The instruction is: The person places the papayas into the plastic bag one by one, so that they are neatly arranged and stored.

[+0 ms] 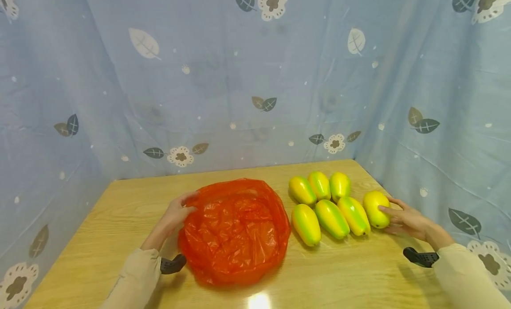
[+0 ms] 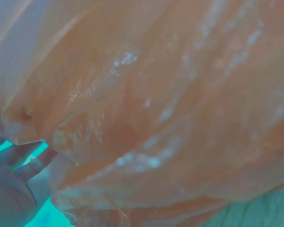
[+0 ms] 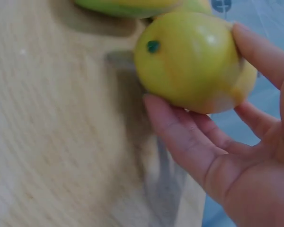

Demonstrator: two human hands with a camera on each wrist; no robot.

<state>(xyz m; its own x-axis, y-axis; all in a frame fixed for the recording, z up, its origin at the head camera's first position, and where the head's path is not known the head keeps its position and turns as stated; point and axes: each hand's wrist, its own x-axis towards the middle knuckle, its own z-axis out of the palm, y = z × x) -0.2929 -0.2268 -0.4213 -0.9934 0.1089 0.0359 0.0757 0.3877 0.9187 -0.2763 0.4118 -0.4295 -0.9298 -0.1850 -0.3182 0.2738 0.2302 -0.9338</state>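
At the right, my right hand grips a yellow-green papaya, thumb on one side and fingers curved under the other. In the right wrist view this papaya shows a small green stem end. My left hand is at the left rim of a red plastic bag, its fingers loosely spread against the film. The bag lies spread out with its mouth upward and its inside crumpled. In the left wrist view the bag fills most of the picture and hides part of the fingers.
Several more papayas lie in two rows between the bag and my right hand. All rest on a light wooden table. A blue patterned curtain hangs behind the table and along both sides.
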